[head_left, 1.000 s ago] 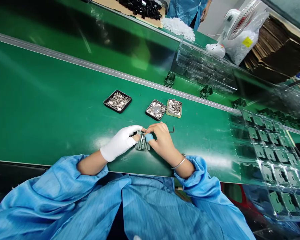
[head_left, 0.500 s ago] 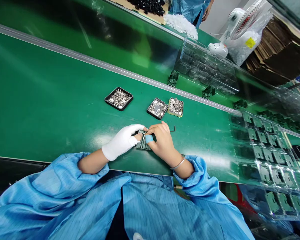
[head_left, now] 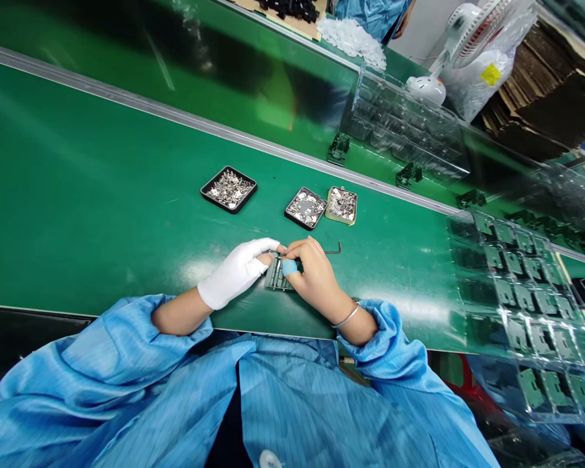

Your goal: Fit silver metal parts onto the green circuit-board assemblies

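Note:
A small green slotted part (head_left: 277,279) lies on the green table close to my body, between my two hands. My left hand (head_left: 236,270), in a white glove with bare fingertips, closes its thumb and fingers on the part's upper left edge. My right hand (head_left: 316,276) is bare, with a light blue wrap (head_left: 289,267) around the thumb. Its fingers are pinched together at the upper edge, touching the part and meeting the left fingertips; whatever is between them is hidden. Behind the right hand, an L-shaped hex key (head_left: 340,248) lies partly covered.
Beyond my hands stand a black tray (head_left: 242,203) and two smaller trays (head_left: 309,225) (head_left: 353,214), all filled with small metal pieces. Clear plastic trays (head_left: 533,305) of green parts are at the right. A metal rail (head_left: 273,148) crosses behind, with more green parts (head_left: 338,149) past it.
Both hands stay at the green part. The right fingers have drawn down and closer together at its upper edge, and more of its lower left shows. The view has shifted slightly.

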`<action>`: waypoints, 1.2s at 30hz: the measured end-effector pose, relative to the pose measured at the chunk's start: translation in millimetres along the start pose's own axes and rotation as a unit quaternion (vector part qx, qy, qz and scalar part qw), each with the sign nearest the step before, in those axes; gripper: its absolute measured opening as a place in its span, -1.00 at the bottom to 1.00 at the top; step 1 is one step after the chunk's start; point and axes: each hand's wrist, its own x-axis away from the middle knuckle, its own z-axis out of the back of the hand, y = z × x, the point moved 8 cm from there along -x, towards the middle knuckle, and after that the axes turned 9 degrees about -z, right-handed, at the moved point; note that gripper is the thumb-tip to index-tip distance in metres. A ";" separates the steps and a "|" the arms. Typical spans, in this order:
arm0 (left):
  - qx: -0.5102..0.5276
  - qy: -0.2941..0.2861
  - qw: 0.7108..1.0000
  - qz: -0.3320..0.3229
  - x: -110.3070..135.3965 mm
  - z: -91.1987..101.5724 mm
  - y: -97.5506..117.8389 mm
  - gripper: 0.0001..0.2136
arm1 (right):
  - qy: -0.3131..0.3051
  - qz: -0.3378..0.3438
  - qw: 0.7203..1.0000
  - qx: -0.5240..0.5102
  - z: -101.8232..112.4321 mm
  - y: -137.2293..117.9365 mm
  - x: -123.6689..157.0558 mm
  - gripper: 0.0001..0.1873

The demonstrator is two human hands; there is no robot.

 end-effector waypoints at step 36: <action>-0.357 0.000 0.928 -0.111 25.5 16.6 29.8 -0.49 | -0.088 -0.049 0.987 -0.122 -5.5 13.2 -11.6 -0.40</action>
